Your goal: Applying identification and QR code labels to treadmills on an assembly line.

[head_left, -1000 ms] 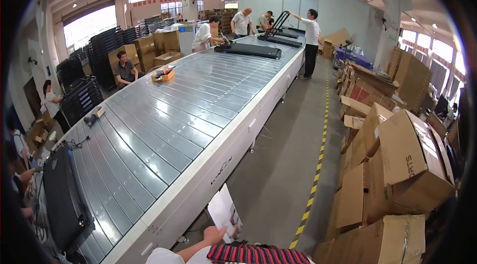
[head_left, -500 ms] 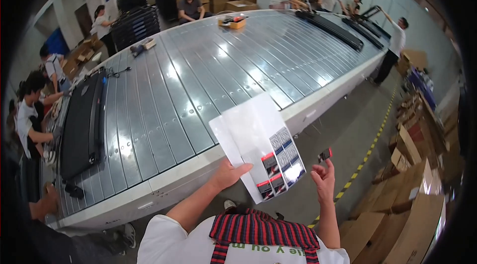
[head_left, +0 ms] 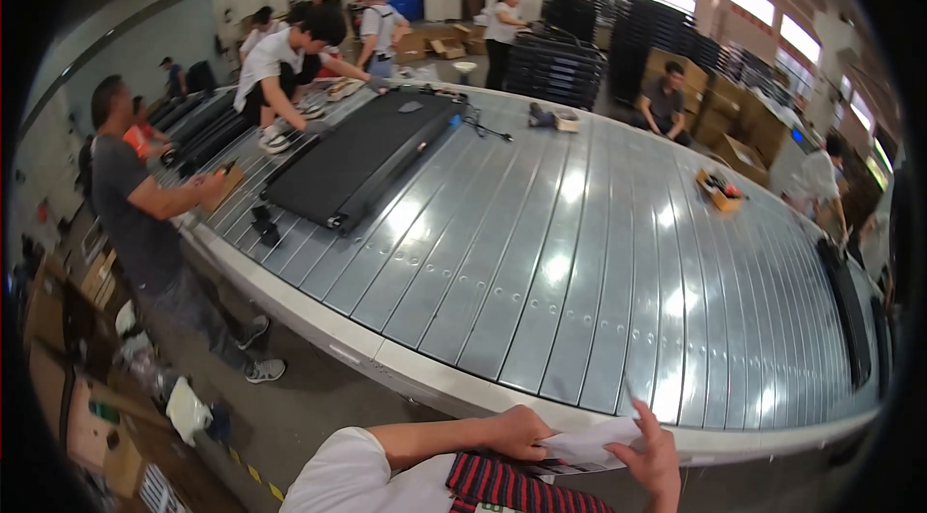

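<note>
The sheet (head_left: 591, 440) is pinched at its left side by the left hand (head_left: 519, 432), with the fingers curled in. The thumb and forefinger of the right hand (head_left: 652, 453) are spread at the sheet's right end; whether the sheet is touched by the thumb cannot be told. A thin, blurred thing is seen at the forefinger's tip. The sheet is held at the near edge of the conveyor (head_left: 463, 320), tilted nearly edge-on.

On the slats, a black treadmill (head_left: 362, 151) is laid toward the left end, with a person (head_left: 275, 73) crouched beside it. A dark tool (head_left: 542, 116) is set by the far edge, and an orange tray (head_left: 719, 189) farther right. Black frames (head_left: 550, 64) are stacked beyond the far edge.

Half a second ago, the sheet's labels were turned into view and the right hand was held well apart from it; the view has since been swung left.
</note>
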The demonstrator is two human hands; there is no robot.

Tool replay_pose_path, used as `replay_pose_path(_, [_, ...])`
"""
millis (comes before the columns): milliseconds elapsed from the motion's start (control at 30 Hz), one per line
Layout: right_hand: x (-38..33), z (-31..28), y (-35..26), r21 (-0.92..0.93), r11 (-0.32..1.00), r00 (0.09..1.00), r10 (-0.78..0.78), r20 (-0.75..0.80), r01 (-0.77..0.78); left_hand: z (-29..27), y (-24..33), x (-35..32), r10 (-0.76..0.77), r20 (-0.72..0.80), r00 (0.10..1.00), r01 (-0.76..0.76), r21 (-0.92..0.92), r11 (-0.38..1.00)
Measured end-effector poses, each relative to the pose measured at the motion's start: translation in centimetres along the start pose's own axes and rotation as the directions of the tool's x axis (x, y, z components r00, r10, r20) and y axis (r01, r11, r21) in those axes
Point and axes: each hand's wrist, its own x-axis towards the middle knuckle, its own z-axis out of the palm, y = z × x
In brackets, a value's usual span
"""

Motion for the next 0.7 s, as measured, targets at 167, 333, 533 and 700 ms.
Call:
replay_pose_path(167, [6.7, -2.1, 3.2, 0.109, 0.987, 0.953, -0.14, 0.269, 0.114, -0.1, 0.4, 1.1, -0.238, -0.391, 0.889, 0.235, -0.056, 0.97])
replay_pose_path(333, [10.7, -6.4, 6.4, 0.101, 0.962, 0.957, -0.266, 0.114, 0.256, -3.9, 6.5, 4.0, -0.426, -0.355, 0.832, 0.205, -0.517, 0.831])
replay_pose_path(533, [10.9, -6.9, 9.6, 0.079, 0.969, 0.964, -0.242, 0.115, 0.234, -7.0, 13.1, 8.7, -0.231, 0.118, 0.966, 0.253, -0.626, 0.738])
replay_pose_path(700, [9.4, -6.5, 9.5, 0.125, 0.977, 0.977, -0.189, 0.103, 0.175, -7.8, 13.4, 7.6, -0.132, 0.243, 0.961, 0.269, -0.707, 0.654])
